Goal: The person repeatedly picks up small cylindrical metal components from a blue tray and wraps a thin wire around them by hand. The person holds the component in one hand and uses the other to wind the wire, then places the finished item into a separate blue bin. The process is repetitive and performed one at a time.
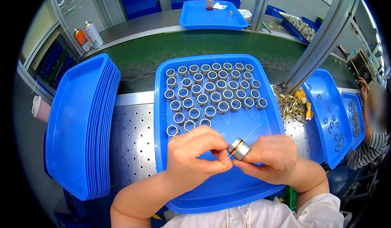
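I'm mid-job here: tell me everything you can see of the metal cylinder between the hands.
The metal cylinder is short, silvery and shiny, with a narrow dark and reddish-brown band around it near its upper-left end. It is tilted, held up over the blue tray. The right hand's grip is at its lower-right end; the left hand's fingertips are at the banded end. Its inside is hidden.

Left: stack of nested blue trays (83,126). Beyond it, orange spray can (82,40) beside white spray can (94,35). Far counter (157,22): small bottle (209,4) and crumpled tissue (220,6) in blue tray (195,19). Right: brass-coloured heap (290,106), yellow cloth (303,99) touching; person in striped sleeve (372,150) farther out.
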